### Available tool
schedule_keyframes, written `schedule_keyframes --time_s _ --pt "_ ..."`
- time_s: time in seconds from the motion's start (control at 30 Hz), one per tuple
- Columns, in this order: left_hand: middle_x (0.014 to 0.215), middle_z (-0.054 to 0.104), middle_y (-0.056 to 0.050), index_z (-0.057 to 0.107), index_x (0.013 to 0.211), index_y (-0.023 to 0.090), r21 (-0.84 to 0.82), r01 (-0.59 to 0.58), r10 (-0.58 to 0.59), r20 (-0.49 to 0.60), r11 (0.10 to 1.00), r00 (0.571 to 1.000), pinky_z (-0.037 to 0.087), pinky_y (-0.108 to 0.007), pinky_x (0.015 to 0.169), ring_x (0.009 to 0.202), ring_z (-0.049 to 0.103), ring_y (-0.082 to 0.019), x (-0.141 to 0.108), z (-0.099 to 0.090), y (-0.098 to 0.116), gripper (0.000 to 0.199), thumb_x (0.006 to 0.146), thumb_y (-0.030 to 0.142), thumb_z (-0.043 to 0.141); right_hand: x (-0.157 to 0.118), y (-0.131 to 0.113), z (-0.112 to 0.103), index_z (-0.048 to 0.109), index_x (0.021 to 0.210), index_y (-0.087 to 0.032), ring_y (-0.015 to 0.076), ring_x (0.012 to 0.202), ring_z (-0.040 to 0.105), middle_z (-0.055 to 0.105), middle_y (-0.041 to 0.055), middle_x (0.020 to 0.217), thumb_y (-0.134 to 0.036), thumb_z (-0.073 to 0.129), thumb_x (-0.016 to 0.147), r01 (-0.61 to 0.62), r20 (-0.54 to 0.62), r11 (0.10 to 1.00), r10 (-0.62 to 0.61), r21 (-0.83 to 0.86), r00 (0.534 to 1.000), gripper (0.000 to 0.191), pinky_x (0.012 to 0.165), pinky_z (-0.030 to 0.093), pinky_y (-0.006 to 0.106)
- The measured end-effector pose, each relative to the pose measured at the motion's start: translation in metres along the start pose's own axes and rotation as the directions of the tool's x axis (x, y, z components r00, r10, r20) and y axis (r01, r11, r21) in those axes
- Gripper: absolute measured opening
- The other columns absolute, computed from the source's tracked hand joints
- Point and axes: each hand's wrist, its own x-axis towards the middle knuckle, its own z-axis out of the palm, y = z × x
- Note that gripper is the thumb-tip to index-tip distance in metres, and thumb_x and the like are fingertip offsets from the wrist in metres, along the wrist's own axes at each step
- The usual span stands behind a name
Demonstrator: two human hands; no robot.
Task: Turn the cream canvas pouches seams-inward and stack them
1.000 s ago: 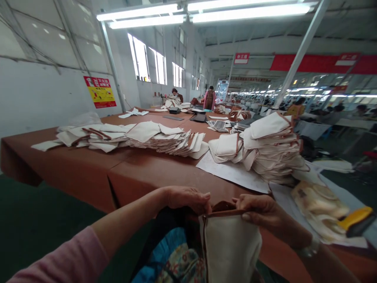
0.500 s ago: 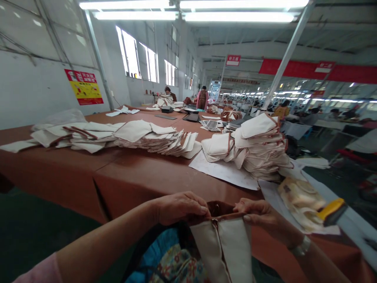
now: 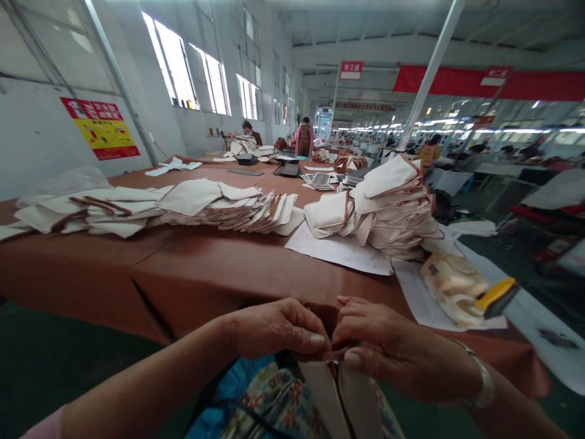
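Observation:
Both hands pinch the brown-trimmed upper edge of a cream fabric pouch [image 3: 320, 390] low in front of my body. My left hand [image 3: 286, 329] is closed on the edge from the left, thumb on top. From the right, my right hand [image 3: 388, 341] grips the same edge close by, its thumb and fingers closed on the trim and a bracelet at its wrist. A dark seam runs down the pouch between the two hands. The pouch's lower end runs out of the picture, and part of its brown inside is hidden by my fingers.
On the brown-covered table [image 3: 219, 262] lies a long row of cream pieces [image 3: 219, 207]. A taller stack of cream pouches [image 3: 388, 207] stands at the right on white paper [image 3: 329, 250]. Beside it are a plastic-wrapped bundle [image 3: 452, 283] and a yellow-handled tool [image 3: 496, 297].
My right hand has moved left along the pouch's edge, closer to my left hand. The pouch hangs slightly lower. The head view has tilted down and shifted a little to the right.

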Motion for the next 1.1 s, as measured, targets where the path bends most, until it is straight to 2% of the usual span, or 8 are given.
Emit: schedule_keyframes --time_s 0.13,0.57,0.63,0.73,0.87,0.97,1.03,1.1 --pt "0.073 0.051 -0.002 0.071 0.093 0.008 0.004 -0.013 0.013 0.016 1.0 1.0 0.03 -0.023 0.065 0.068 0.04 -0.011 -0.001 0.001 -0.002 0.039 0.079 0.045 0.073 0.0 0.001 0.005 0.061 0.081 -0.015 0.0115 0.077 0.052 0.059 0.0021 0.079 -0.03 0.052 0.094 0.024 -0.002 0.995 -0.024 0.094 1.0 0.021 0.074 0.04 0.024" --pt "0.061 0.04 0.004 0.055 0.07 0.012 0.395 -0.083 0.142 -0.124 0.915 0.982 0.024 -0.02 0.048 0.053 0.031 -0.006 0.003 0.028 0.001 0.011 0.08 0.018 0.054 -0.003 0.004 0.024 0.064 0.073 -0.014 0.0074 0.061 0.044 0.055 -0.0032 0.067 -0.01 0.061 0.073 -0.222 -0.158 0.919 0.285 0.325 0.945 0.006 0.056 0.033 0.019" --pt "0.062 0.044 0.003 0.05 0.068 0.014 0.649 -0.188 0.412 -0.211 0.737 0.887 0.028 -0.021 0.051 0.056 0.036 -0.008 0.009 0.037 -0.011 0.006 0.073 0.01 0.049 0.002 0.007 0.036 0.059 0.064 -0.014 0.0068 0.057 0.042 0.051 -0.0044 0.06 -0.003 0.055 0.064 -0.234 -0.292 0.936 0.309 0.264 0.905 0.012 0.052 0.029 0.018" --pt "0.069 0.052 -0.002 0.048 0.07 0.015 0.924 -0.194 0.762 -0.139 0.33 0.632 0.034 -0.026 0.062 0.065 0.045 -0.013 0.018 0.04 -0.034 0.006 0.073 0.009 0.047 0.006 0.017 0.051 0.052 0.058 -0.016 0.007 0.053 0.042 0.049 -0.0046 0.055 -0.002 0.05 0.056 -0.198 -0.489 0.975 0.224 0.106 0.843 0.014 0.049 0.028 0.019" --pt "0.071 0.056 -0.002 0.05 0.072 0.017 0.891 -0.099 0.767 -0.319 0.442 0.556 0.038 -0.023 0.06 0.067 0.053 -0.012 0.017 0.032 -0.043 0.01 0.08 0.011 0.048 0.003 0.027 0.049 0.065 0.092 -0.019 0.0198 0.089 0.059 0.064 0.0063 0.089 -0.015 0.058 0.073 -0.099 -0.578 0.991 0.029 -0.089 0.815 0.02 0.079 0.047 0.029" --pt "0.074 0.058 -0.002 0.053 0.077 0.018 0.864 -0.063 0.776 -0.413 0.499 0.477 0.041 -0.022 0.063 0.069 0.055 -0.012 0.009 0.032 -0.035 0.012 0.087 0.014 0.049 0.001 0.03 0.046 0.034 0.144 -0.019 0.0287 0.128 0.046 0.044 0.0167 0.142 -0.043 0.063 0.082 -0.125 -0.544 0.991 0.133 0.052 0.829 0.073 0.1 0.044 0.039" --pt "0.074 0.057 -0.004 0.054 0.079 0.018 0.918 -0.048 0.842 -0.338 0.393 0.42 0.043 -0.024 0.065 0.07 0.055 -0.014 0.004 0.033 -0.034 0.014 0.089 0.015 0.045 0.007 0.035 0.05 0.027 0.148 -0.014 0.0312 0.12 0.053 0.049 0.0202 0.138 -0.054 0.069 0.074 -0.209 -0.399 0.971 0.238 0.115 0.886 0.094 0.094 0.048 0.038" --pt "0.071 0.057 -0.004 0.054 0.078 0.019 0.97 0.015 0.886 -0.227 0.242 0.405 0.043 -0.024 0.061 0.068 0.054 -0.015 -0.003 0.03 -0.039 0.014 0.088 0.014 0.045 0.02 0.041 0.058 0.055 0.127 -0.012 0.027 0.089 0.065 0.068 0.0145 0.103 -0.055 0.068 0.073 -0.285 -0.234 0.958 0.287 0.045 0.929 0.07 0.075 0.051 0.032"
